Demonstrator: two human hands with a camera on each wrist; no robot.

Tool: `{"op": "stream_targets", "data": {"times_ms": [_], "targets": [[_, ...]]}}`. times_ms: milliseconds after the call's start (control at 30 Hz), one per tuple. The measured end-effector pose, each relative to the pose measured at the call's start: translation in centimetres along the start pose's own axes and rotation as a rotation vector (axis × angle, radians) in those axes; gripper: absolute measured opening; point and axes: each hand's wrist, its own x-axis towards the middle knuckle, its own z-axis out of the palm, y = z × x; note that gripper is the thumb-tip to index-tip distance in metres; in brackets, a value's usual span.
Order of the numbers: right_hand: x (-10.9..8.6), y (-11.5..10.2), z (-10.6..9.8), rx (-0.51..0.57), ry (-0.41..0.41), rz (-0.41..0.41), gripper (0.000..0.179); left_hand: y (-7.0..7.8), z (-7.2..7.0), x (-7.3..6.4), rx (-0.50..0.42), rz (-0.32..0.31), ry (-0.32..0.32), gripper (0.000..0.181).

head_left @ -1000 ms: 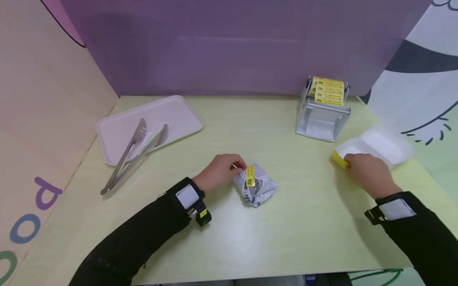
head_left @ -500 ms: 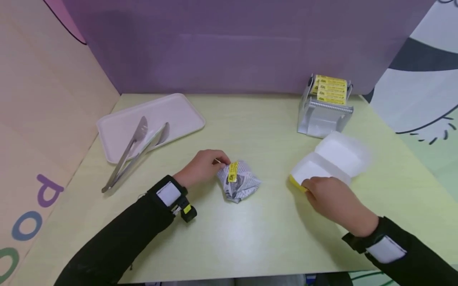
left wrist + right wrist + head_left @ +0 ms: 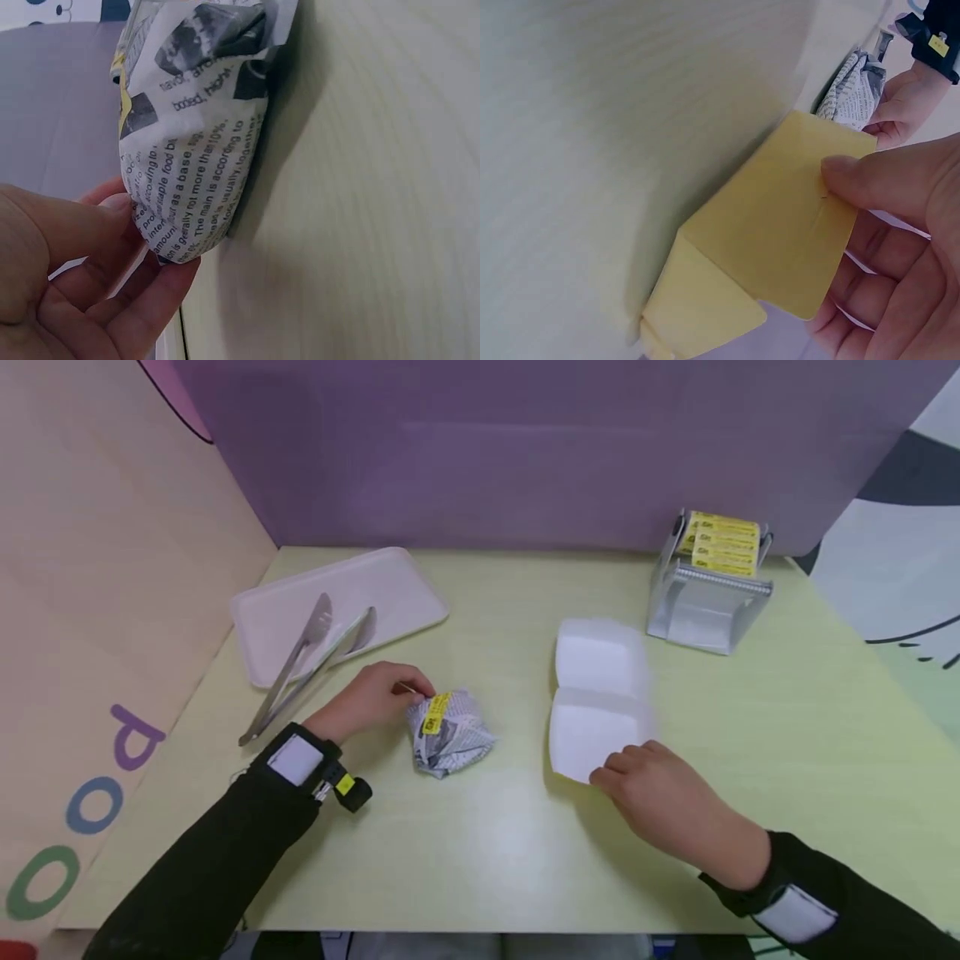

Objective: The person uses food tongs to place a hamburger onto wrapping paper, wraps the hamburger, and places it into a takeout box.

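Near the middle of the table in the head view lies a packet (image 3: 459, 739) wrapped in printed newspaper-style paper, with a yellow sticker (image 3: 437, 713) across its top. My left hand (image 3: 375, 697) pinches the packet's left corner; the left wrist view has the thumb and fingertips on either side of the paper (image 3: 187, 157). To the right, a takeaway box (image 3: 596, 727) stands with its lid folded back, white inside and yellow outside. My right hand (image 3: 663, 793) pinches its front right wall, thumb on the yellow outside (image 3: 772, 217), fingers over the rim.
A pale tray (image 3: 405, 585) lies at the back left, with metal tongs (image 3: 296, 668) resting across its front edge. At the back right stands a label dispenser (image 3: 708, 602) carrying a roll of yellow stickers (image 3: 723, 545). A purple panel (image 3: 510, 460) closes off the back.
My right hand has brought the open box leftward from the table's right side and turned it, lid now at the back. My left hand has slid the packet a little left.
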Motion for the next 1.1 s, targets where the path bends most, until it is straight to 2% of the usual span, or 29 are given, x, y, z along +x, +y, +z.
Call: {"op": "stream_targets", "data": {"times_ms": [167,300,467,533,600,900,1100], "targets": [[0.7,-0.2,0.1,-0.015,-0.002,-0.012,0.02,-0.4,-0.5,-0.1,0.037,-0.012,0.022,0.02],[1.1,-0.6,0.6,0.002,-0.002,-0.013,0.022,0.8,0.0,-0.4,0.07,-0.055,0.0,0.03],[1.3,-0.8,0.4,0.001,0.012,0.013,0.037,3.0,0.9,-1.0,0.287,0.0,-0.073,0.066],[1.3,-0.8,0.1,-0.001,0.022,0.025,0.037,3.6,1.1,-1.3,0.376,0.019,-0.076,0.073],[1.2,-0.9,0.0,0.005,0.028,0.031,0.035,4.0,1.2,-1.5,0.418,0.012,-0.072,0.075],[1.0,-0.8,-0.2,0.027,0.02,0.039,0.032,4.0,1.5,-1.8,0.451,-0.02,-0.083,0.074],[1.0,-0.8,-0.4,0.036,0.023,0.041,0.03,3.9,1.9,-1.6,0.473,0.035,-0.075,0.072]]}}
